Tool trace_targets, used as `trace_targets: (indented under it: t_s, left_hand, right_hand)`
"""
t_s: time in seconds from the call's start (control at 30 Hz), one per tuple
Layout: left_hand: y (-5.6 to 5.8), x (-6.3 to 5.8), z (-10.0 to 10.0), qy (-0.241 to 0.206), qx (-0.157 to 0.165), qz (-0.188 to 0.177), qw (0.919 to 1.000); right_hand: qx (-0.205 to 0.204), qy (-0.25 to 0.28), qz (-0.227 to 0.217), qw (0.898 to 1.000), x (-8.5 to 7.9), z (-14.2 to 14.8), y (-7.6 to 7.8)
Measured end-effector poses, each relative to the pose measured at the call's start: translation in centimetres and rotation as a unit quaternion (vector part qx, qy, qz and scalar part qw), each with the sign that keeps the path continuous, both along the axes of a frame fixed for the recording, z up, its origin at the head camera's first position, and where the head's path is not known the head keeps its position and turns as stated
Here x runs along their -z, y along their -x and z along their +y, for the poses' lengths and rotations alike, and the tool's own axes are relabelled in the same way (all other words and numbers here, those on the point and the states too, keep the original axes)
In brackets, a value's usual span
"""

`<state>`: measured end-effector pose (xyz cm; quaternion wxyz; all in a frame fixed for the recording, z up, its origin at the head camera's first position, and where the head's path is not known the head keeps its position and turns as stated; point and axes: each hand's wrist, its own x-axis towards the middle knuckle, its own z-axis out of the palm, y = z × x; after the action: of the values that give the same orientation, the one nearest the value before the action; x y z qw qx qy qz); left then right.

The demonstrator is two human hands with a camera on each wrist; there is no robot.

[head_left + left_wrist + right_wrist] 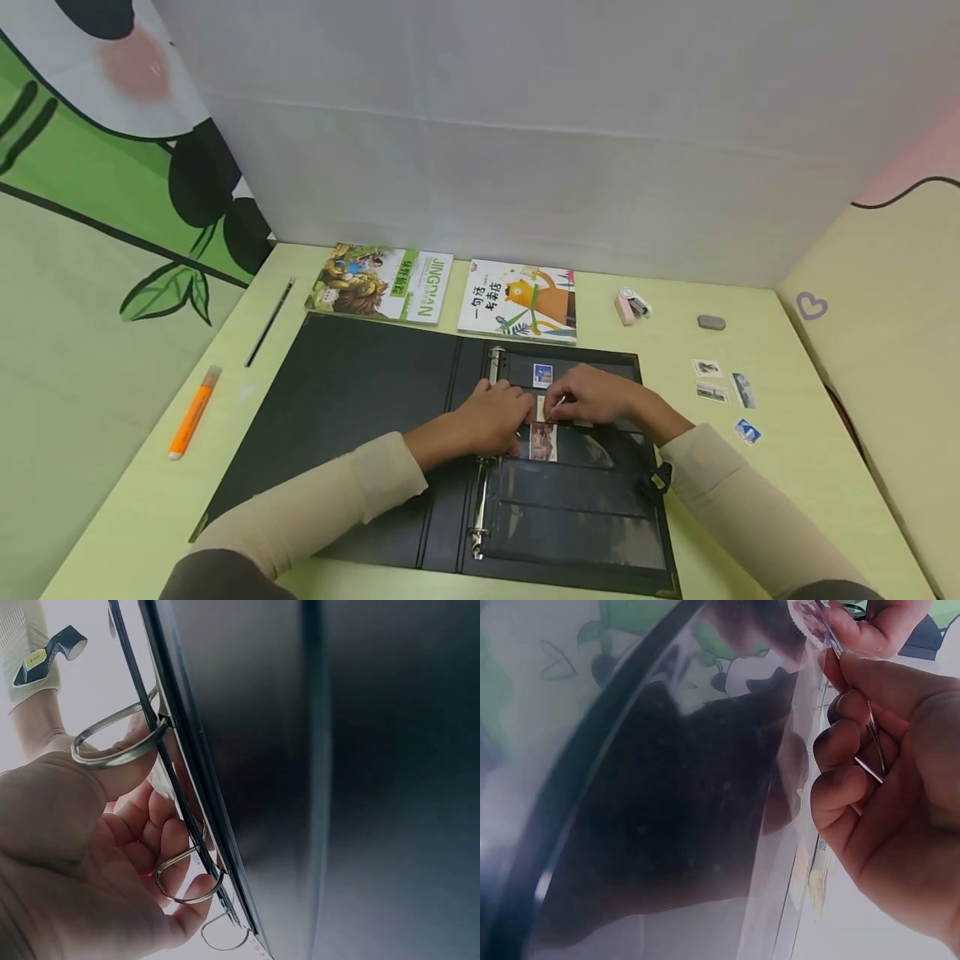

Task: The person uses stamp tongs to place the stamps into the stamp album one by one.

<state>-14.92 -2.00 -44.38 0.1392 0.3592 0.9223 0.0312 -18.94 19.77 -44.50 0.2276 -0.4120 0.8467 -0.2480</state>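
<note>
A black ring binder (375, 367) lies open, with a black page of clear pocket strips (577, 533) on its right side. My right hand (592, 394) pinches metal tweezers (875, 739) between thumb and forefinger. Their tips meet a scalloped-edged stamp (808, 621) at a pocket. My left hand (495, 417) rests by the binder rings (116, 754), fingers bent, fingertips beside the stamps; I cannot tell whether it pinches the pocket film. A blue stamp (542, 375) sits in the top strip, a brownish-red stamp (543, 442) lower down. Between them a pale stamp (541, 407) is partly hidden by my right fingers.
Several loose stamps (711, 392) lie right of the binder. Behind them are a grey eraser (711, 322) and a small pink stapler (632, 307). Two picture books (517, 300) lie along the back. An orange marker (195, 414) and a dark pencil (270, 322) are at the left.
</note>
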Motion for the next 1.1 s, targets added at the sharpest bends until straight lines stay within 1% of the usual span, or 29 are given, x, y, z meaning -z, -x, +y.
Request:
trace_targets:
  t_s: [0.13, 0.23, 0.33, 0.43, 0.57, 0.73, 0.83, 0.93, 1.0, 1.1]
  left_hand:
    - [0.1, 0.1, -0.1, -0.002, 0.006, 0.004, 1.0000]
    - [0.1, 0.2, -0.1, -0.002, 0.008, 0.005, 1.0000]
    - [0.2, 0.3, -0.1, -0.001, 0.007, 0.004, 1.0000]
    - [0.3, 0.5, -0.1, 0.000, 0.006, 0.003, 1.0000]
    - [0.2, 0.4, -0.1, -0.003, 0.003, 0.001, 1.0000]
    - [0.2, 0.2, -0.2, -0.007, 0.001, -0.010, 0.9999]
    - [0.2, 0.1, -0.3, -0.004, 0.001, -0.013, 0.9999]
    - [0.3, 0.2, -0.2, -0.003, 0.004, -0.017, 0.9998]
    - [0.3, 0.2, -0.2, -0.003, 0.006, -0.019, 0.9998]
    - [0.4, 0.2, -0.1, -0.007, 0.011, -0.020, 0.9997]
  right_hand:
    - [0.002, -0.008, -0.005, 1.000, 0.0, 0.0, 0.0]
    - [0.010, -0.016, -0.010, 1.000, 0.0, -0.1, -0.2]
    - [0.028, -0.022, -0.016, 0.999, -0.2, 0.1, -0.2]
    - [0.059, -0.029, 0.000, 0.998, -0.6, 1.0, -0.1]
    - [0.127, -0.027, 0.031, 0.991, -1.3, 3.8, -0.3]
    - [0.221, -0.032, 0.043, 0.974, -1.4, 9.6, -1.6]
    - [0.267, -0.039, 0.067, 0.960, -0.9, 13.6, -2.9]
    - [0.316, -0.049, 0.073, 0.945, -0.8, 17.6, -4.7]
    - [0.348, -0.057, 0.064, 0.934, -1.1, 20.1, -5.8]
    - [0.385, -0.074, 0.038, 0.919, -1.5, 23.3, -7.5]
